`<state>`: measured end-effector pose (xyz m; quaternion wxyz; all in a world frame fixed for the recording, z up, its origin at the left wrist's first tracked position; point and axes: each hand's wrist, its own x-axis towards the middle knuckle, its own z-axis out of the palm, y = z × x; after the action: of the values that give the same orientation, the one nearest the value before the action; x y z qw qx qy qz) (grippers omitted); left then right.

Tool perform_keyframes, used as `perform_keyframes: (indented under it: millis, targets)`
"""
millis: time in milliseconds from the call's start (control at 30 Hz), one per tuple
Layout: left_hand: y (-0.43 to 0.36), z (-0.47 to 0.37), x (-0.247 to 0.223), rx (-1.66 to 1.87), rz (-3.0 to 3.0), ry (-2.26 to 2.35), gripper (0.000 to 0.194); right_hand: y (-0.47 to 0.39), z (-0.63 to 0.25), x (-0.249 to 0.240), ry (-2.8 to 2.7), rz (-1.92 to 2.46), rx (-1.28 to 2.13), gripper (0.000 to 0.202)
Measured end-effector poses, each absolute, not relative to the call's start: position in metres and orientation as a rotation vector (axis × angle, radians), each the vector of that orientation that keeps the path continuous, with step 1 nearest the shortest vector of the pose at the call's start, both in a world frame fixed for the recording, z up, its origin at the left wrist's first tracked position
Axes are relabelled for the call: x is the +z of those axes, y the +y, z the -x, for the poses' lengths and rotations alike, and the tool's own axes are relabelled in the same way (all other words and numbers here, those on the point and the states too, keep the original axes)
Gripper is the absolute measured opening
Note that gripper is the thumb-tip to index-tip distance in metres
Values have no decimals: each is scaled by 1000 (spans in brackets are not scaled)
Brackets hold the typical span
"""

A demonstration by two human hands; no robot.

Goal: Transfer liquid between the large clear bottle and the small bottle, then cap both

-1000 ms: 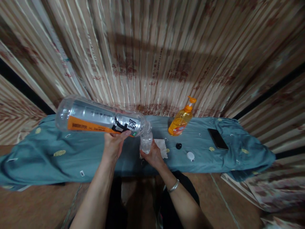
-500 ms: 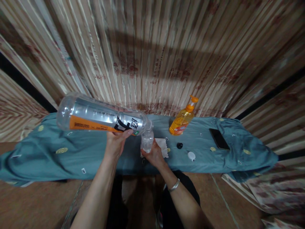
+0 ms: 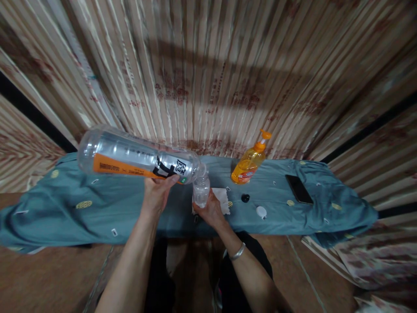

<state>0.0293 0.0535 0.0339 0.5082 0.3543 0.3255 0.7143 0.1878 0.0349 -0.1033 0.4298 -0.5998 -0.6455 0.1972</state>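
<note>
My left hand (image 3: 158, 191) is closed around the neck-side part of a large clear bottle (image 3: 140, 154) with a silver and orange label. The bottle lies tilted in the air, its mouth at the top of a small clear bottle (image 3: 201, 193). My right hand (image 3: 210, 208) grips that small bottle low down, over a white cloth (image 3: 224, 201) on the bed-like surface. Whether liquid is flowing between the two mouths is too small to tell.
On the teal-covered surface (image 3: 130, 217) stand an orange pump bottle (image 3: 247, 167), a small black cap (image 3: 245, 198), a white round lid (image 3: 261, 211) and a dark phone (image 3: 299, 189). A pleated curtain (image 3: 208, 87) hangs behind.
The large bottle has turned slightly in my left hand's grip, so its label sits a little differently. My right hand and the small bottle have hardly moved.
</note>
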Motion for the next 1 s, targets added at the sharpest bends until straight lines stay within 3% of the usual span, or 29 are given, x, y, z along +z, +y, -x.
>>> perform_keyframes:
  millis: [400, 1000]
  targets:
    - [55, -26, 36, 1738, -896, 810, 61, 36, -189, -108, -1625, 1497, 465, 67]
    - [56, -27, 35, 1764, -941, 789, 56, 36, -189, -110, -1622, 1467, 468, 67]
